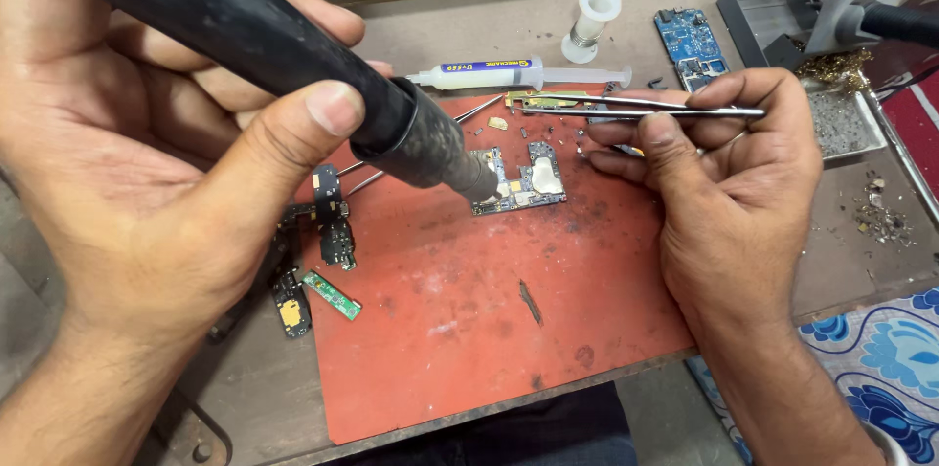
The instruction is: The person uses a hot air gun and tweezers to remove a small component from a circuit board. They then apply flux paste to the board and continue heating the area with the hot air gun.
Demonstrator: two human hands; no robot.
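Observation:
My left hand (147, 163) grips a black hot-air wand (293, 45), its metal nozzle pointing down at a small phone circuit board (528, 182) on a red work mat (469, 329). My right hand (724, 173) sits just right of the board and holds thin metal tweezers (636, 106), their tips pointing left above the board without touching it.
A flux syringe (499, 73) and a white spool (592, 24) lie behind the mat. A blue board (690, 44) and a soldering stand (812, 6) are far right. Small boards (331, 295) lie at the mat's left edge. A metal tray (841, 124) holds debris.

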